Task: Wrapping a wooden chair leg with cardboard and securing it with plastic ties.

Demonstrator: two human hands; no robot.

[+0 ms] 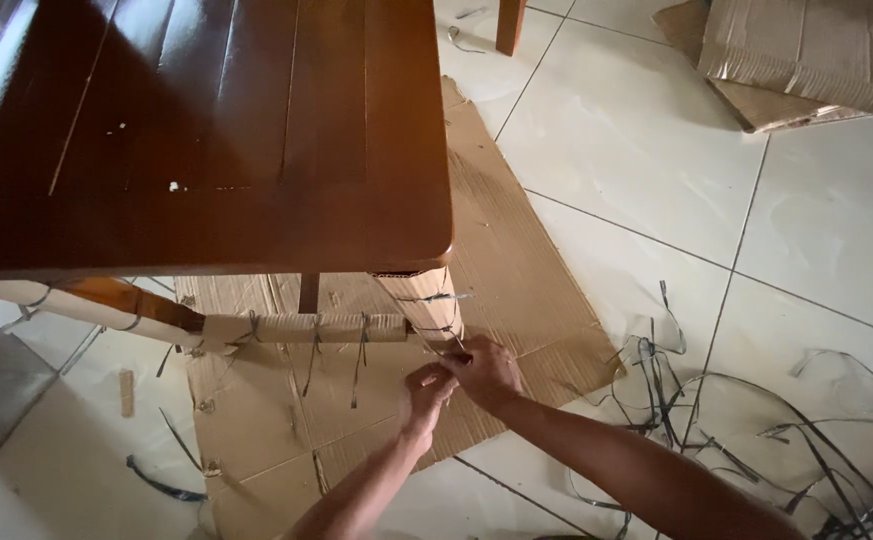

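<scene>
Seen from the head camera, a person crouches beside a dark, glossy wooden table (206,130) whose lower parts are wrapped in cardboard. Both hands meet low at the near corner, where a cardboard-wrapped table leg (426,300) joins a wrapped crossbar (306,328). The right hand (484,372) has its fingers pinched shut on a thin dark strap (443,345) that runs from the wrapped leg down to the fingertips. The left hand (423,395) sits just beside it, touching it, fingers curled toward the same strap; whether it actually grips the strap cannot be told from this angle. More loose strap ends hang from the crossbar, tied around it at several spots. Under the table lies a flattened cardboard sheet (516,260), spread over a pale tiled floor (636,140). To the person's right, well apart from the hands, a tangle of cut straps (756,430) is scattered across the tiles. At the upper right, more folded cardboard (806,50) rests on the floor. A second bare wooden leg (509,25) shows at the top edge.
</scene>
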